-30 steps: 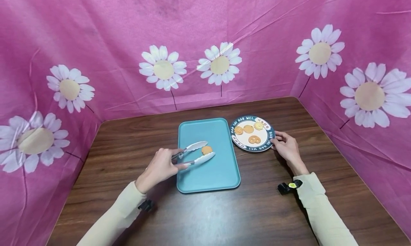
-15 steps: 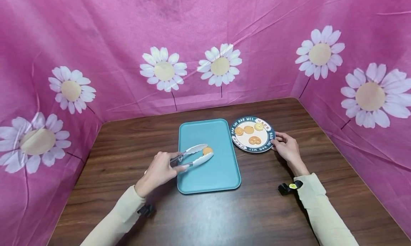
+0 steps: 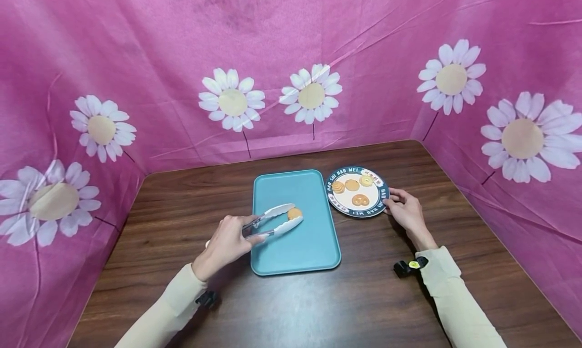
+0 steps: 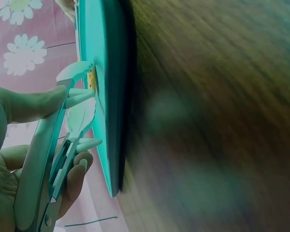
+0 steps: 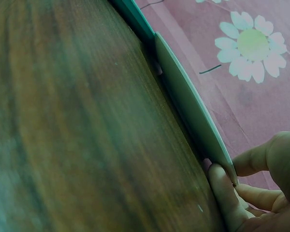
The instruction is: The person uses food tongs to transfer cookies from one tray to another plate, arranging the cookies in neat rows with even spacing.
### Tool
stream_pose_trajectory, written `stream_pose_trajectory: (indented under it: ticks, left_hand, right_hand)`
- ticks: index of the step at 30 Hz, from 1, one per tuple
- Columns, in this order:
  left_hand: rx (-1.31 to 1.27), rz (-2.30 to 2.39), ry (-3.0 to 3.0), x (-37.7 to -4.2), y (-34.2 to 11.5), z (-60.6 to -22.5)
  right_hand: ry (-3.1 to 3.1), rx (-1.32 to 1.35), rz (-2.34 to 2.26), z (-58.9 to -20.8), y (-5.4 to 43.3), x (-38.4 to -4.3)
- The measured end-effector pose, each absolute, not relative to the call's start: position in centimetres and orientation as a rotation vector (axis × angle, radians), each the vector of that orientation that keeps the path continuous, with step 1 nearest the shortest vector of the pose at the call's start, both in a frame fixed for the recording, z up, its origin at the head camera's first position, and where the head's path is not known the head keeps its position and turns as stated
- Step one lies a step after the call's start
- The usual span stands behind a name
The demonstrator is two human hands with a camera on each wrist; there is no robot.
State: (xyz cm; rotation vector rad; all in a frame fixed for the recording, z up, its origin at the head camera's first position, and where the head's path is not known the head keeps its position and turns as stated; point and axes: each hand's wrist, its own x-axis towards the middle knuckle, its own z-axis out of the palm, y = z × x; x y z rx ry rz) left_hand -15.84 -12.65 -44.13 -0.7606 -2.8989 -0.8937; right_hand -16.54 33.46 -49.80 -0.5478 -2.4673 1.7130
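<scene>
My left hand (image 3: 227,241) grips a pair of tongs (image 3: 260,227) with white scalloped tips, held low over the teal tray (image 3: 300,252). The tips straddle a round golden cookie (image 3: 294,213) lying on the tray; in the left wrist view the cookie (image 4: 91,80) shows edge-on beside the upper tip. My right hand (image 3: 406,210) pinches the near right rim of a round plate (image 3: 334,200) with a dark blue lettered border, thumb on top and fingers below. On the plate lie several cookies: a swirled one (image 3: 338,187), a plain round one (image 3: 352,185), a pale ring-shaped one (image 3: 366,180) and a pretzel-shaped one (image 3: 360,200).
Tray and plate stand side by side on a dark wooden table (image 3: 291,312), the plate close to the tray's right edge. A pink cloth (image 3: 273,30) printed with daisies hangs along the back and both sides of the table. Each sleeve carries a black wrist device.
Between a second and half a second ago the tong tips drew slightly back to the left and closer together around the cookie. Since then little has changed; the right hand stays at the plate's rim.
</scene>
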Motion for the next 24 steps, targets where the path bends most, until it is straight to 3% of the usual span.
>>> stream_pose_trajectory:
  ticks: [24]
  left_hand:
    - [-0.844, -0.954, -2.868, -17.8, -8.3, -43.1]
  right_hand:
    - [-2.466, -0.561, 1.715, -49.7, 33.3, -16.5]
